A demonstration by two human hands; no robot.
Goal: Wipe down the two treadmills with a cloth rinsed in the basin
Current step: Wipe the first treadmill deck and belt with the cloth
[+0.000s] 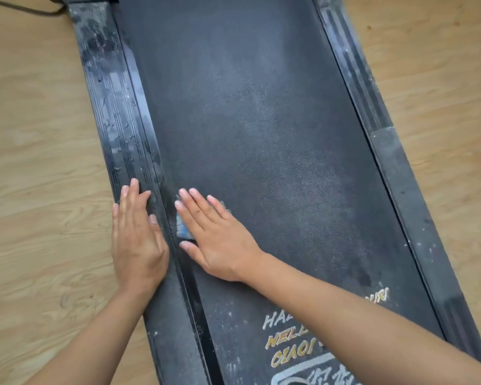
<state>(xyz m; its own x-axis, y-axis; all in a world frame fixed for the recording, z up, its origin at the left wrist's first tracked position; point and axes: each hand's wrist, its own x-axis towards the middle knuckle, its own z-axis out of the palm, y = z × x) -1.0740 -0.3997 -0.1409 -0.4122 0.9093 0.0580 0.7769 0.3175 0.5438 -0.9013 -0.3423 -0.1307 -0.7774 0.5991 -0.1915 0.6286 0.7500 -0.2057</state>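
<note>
blue cloth pressed flat under right hand, fingers straight, at left edge of treadmill belt. left hand flat, holding nothing, on side rail just beside. dusty patch ahead of fingertips and rightward, along belt's long axis; next stroke probably forward, right hand nearer.

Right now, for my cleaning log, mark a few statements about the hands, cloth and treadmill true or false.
1. The right hand presses the cloth flat on the belt. True.
2. The left hand grips the cloth. False: it rests flat on the side rail, touching no cloth.
3. The cloth lies near the belt's left edge. True.
4. The floor is carpeted. False: it shows wood grain.
</note>
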